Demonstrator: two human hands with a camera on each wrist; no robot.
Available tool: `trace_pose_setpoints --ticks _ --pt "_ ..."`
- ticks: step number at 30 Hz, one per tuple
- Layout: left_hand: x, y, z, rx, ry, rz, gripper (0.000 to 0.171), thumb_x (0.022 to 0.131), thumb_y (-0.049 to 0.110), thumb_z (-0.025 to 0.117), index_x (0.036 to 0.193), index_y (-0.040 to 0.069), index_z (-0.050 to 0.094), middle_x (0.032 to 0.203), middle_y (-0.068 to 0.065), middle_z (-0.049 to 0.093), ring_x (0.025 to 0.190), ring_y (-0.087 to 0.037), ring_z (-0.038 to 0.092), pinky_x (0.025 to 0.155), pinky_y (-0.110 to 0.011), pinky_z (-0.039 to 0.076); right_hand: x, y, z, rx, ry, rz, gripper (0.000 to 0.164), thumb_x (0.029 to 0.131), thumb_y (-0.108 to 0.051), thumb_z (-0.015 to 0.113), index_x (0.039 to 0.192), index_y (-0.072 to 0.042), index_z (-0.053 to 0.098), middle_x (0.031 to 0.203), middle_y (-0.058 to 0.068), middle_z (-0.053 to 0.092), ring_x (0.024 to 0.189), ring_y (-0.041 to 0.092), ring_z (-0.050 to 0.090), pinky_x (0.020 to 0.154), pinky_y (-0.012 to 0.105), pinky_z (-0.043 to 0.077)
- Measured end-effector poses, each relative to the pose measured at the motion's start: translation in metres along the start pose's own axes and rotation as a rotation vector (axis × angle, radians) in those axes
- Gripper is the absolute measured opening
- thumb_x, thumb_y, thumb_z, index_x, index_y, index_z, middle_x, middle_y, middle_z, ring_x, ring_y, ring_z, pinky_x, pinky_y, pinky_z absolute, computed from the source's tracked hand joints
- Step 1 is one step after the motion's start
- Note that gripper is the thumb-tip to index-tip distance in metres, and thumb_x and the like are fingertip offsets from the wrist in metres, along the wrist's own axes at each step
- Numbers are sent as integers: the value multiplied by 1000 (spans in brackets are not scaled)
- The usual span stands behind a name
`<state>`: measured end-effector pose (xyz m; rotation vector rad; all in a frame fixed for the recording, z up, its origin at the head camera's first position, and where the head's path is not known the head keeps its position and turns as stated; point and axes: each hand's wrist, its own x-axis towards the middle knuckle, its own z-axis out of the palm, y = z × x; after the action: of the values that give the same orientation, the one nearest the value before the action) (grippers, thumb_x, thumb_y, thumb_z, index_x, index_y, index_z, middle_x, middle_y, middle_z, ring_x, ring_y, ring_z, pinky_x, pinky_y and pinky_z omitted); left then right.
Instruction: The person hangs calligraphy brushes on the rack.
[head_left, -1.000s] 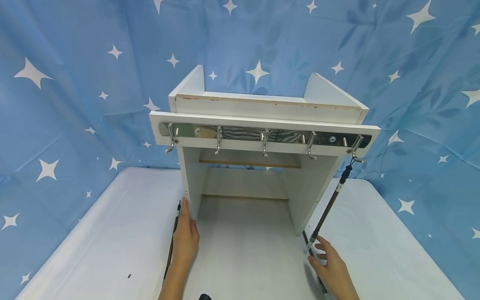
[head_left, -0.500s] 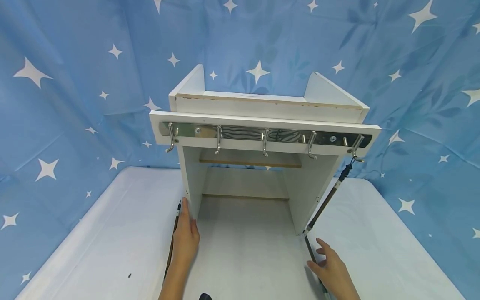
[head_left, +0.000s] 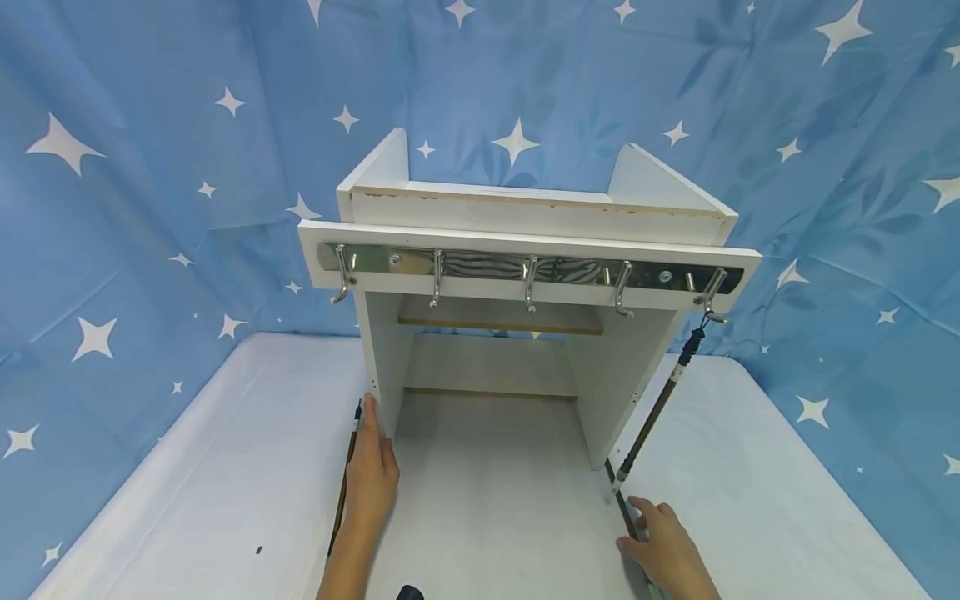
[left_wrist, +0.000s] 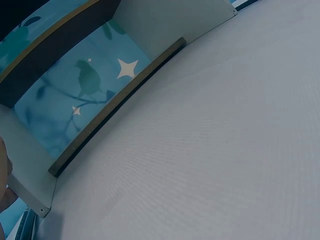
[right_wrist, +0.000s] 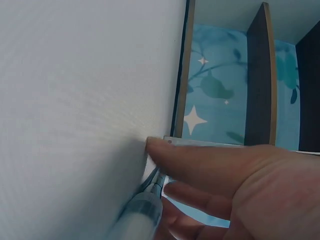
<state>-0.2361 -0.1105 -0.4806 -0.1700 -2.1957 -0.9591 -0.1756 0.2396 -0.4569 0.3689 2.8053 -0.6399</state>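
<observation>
A white wooden rack [head_left: 540,235] stands on the table, with a metal strip of hooks [head_left: 530,279] across its front. From the rightmost hook hangs a slim dark stick [head_left: 663,396] by a loop. My right hand [head_left: 667,550] is just below its lower end, thumb and fingers apart, beside another dark stick [head_left: 626,517] lying on the table; contact is unclear. In the right wrist view a pale tapering cylinder [right_wrist: 137,220] passes by the fingers. My left hand [head_left: 372,479] lies against the rack's left side panel [head_left: 378,367], index finger straight along it.
A third dark stick [head_left: 347,483] lies left of my left hand. White cloth covers the table [head_left: 480,517]. A blue curtain [head_left: 187,167] with white stars hangs behind. Near the bottom edge sits a small black object [head_left: 409,593].
The hanging stick's lower end has swung away toward the rack and back toward me. My right hand has drawn slightly down, off the stick's end. The left hand stays put.
</observation>
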Motion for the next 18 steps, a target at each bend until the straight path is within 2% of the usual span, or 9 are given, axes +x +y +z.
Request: trace_pose_setpoints --ticks 8,18 --pt "0 1 0 -3 13 21 78 82 -15 53 146 7 15 138 -27 37 114 -44 48 82 -49 50 -6 1 1 -4 22 -73 51 75 -10 71 118 8 51 80 6 53 68 16 51 59 34 49" --pt "0 1 0 20 15 16 76 84 -13 52 147 8 15 136 -28 39 111 -44 50 80 -49 51 -8 -1 -1 47 19 -79 47 77 -8 65 119 9 51 78 5 57 67 15 54 57 33 50"
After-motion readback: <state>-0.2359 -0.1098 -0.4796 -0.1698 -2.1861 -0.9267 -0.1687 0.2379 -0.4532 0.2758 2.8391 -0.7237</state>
